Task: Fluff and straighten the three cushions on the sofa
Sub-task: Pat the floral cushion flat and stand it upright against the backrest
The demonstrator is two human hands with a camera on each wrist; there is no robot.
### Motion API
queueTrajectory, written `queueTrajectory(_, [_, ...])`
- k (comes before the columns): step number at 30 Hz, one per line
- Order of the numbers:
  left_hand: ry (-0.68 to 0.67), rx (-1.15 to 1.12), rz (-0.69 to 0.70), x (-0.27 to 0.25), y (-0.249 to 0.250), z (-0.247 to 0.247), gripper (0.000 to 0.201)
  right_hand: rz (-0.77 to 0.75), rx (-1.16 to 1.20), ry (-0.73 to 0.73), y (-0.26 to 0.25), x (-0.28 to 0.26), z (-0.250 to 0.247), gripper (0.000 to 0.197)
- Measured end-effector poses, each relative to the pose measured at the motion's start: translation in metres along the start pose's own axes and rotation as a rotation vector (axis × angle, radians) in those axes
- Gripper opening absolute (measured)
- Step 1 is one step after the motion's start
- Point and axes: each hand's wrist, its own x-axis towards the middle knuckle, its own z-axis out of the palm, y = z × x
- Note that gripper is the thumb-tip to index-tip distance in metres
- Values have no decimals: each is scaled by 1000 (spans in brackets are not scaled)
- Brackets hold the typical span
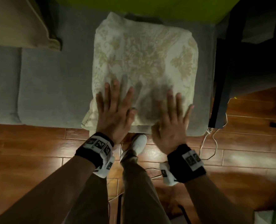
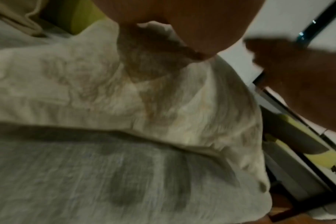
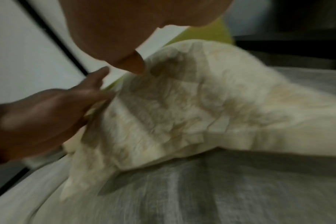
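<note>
A cream cushion (image 1: 143,62) with a pale floral pattern lies flat on the right end of the grey sofa seat (image 1: 53,88). My left hand (image 1: 114,109) and right hand (image 1: 171,117) are both open with fingers spread, side by side over its near edge. Their shadows fall on the fabric, so they look slightly lifted off it. The left wrist view shows the cushion (image 2: 125,98) under my left palm (image 2: 182,22). The right wrist view shows the cushion (image 3: 201,113) creased below my right palm (image 3: 134,30). A beige cushion (image 1: 20,21) leans at the back left.
The sofa's yellow-green back (image 1: 142,5) runs behind the cushion. A black side table (image 1: 247,54) stands against the sofa's right end. A white cable (image 1: 211,139) trails on the wooden floor (image 1: 28,151). My legs and a white shoe (image 1: 138,143) stand at the seat's front edge.
</note>
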Motion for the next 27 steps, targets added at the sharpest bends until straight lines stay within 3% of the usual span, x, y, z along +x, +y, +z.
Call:
queueTrajectory(2, [-55, 39, -40, -2, -8, 9, 77, -154, -32, -35, -13, 9, 15, 83])
queueTrajectory(5, [-210, 131, -130, 0, -44, 31, 85, -57, -184, -369, 9, 38, 46, 89])
queueTrajectory(7, [-273, 197, -157, -1, -70, 43, 89, -42, -261, -467, 27, 43, 62, 94])
queueTrajectory(11, [-311, 158, -231, -4, -81, 52, 93, -34, -283, -466, 22, 40, 72, 93])
queueTrajectory(14, [-391, 89, -387, -21, -96, 57, 100, 9, -265, -471, 16, 37, 72, 91])
queueTrajectory(18, [-547, 107, -474, -54, -132, 52, 79, 4, -238, -372, 15, 22, 65, 96])
queueTrajectory(20, [-497, 12, -522, -54, -135, 33, 75, -25, -216, -269, 7, 16, 57, 98])
queueTrajectory(23, [-199, -195, -562, -38, -112, -10, 82, -54, -125, -124, -18, 17, 32, 83])
queueTrajectory(25, [7, -307, -360, -20, -83, -36, 77, -120, -90, -31, -37, 28, 23, 73])
queueTrajectory(27, [19, -166, -59, 0, -54, -37, 68, -129, -95, 18, -47, 45, 27, 67])
